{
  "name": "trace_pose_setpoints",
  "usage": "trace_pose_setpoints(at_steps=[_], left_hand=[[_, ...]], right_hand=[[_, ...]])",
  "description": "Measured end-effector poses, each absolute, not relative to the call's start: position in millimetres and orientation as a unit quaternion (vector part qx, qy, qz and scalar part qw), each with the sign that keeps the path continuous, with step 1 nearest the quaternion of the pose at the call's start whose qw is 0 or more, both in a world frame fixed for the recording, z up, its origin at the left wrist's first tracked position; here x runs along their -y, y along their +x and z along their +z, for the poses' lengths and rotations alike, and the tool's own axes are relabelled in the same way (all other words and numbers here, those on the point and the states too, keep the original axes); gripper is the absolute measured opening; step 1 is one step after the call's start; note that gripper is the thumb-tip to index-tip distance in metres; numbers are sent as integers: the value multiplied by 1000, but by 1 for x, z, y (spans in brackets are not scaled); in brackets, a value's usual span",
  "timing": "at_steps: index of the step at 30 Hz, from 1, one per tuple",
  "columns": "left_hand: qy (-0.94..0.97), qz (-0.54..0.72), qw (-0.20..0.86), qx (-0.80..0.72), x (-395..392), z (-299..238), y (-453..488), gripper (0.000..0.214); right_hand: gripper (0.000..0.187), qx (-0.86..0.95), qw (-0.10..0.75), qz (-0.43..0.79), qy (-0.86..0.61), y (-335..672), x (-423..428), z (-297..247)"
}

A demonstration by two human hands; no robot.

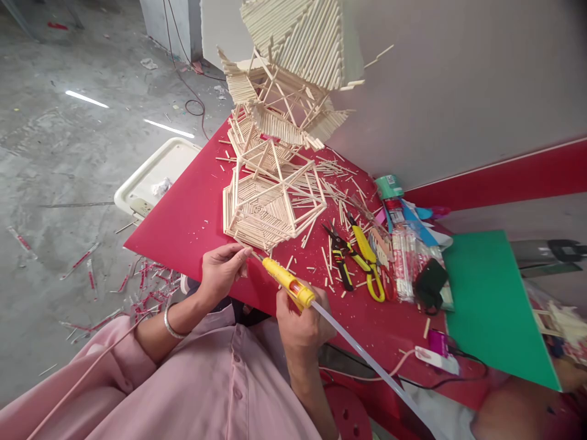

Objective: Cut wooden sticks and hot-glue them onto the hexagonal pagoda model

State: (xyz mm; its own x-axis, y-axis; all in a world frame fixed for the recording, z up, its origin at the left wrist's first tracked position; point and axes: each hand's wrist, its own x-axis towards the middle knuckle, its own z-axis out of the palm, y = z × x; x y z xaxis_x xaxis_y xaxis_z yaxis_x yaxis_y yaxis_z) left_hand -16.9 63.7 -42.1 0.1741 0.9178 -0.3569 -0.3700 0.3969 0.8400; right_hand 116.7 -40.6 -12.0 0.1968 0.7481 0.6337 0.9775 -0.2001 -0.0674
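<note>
My right hand [300,327] is wrapped round a yellow hot glue gun [285,276], with a long whitish glue stick [355,343] running out of its back end. The gun's nozzle points left, close to the fingertips of my left hand [222,269]. Those fingers are pinched together; whatever is between them is too small to make out. Just beyond both hands stands a framework of thin wooden sticks [259,211], with a hexagonal floor of nested sticks and open struts above. Behind it rises a tiered stick structure with slatted roof panels [316,46].
Loose sticks [337,186] litter the red table [183,214]. To the right lie black-and-yellow pliers [342,260], yellow-handled scissors [376,284], packets of sticks [404,263], a green board [490,305] and a white power strip [438,359] with cords. A white stool [131,180] stands left.
</note>
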Motion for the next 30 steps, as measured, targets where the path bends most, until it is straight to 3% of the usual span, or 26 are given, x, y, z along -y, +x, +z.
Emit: trace_pose_setpoints(at_steps=[13,30], left_hand=[[289,481,703,-436,-64,-43,-14,29],[298,505,672,-453,-59,-44,-14,28]], right_hand=[[18,604,222,-280,-713,112,39,0],[14,616,233,-239,-713,128,35,-1]])
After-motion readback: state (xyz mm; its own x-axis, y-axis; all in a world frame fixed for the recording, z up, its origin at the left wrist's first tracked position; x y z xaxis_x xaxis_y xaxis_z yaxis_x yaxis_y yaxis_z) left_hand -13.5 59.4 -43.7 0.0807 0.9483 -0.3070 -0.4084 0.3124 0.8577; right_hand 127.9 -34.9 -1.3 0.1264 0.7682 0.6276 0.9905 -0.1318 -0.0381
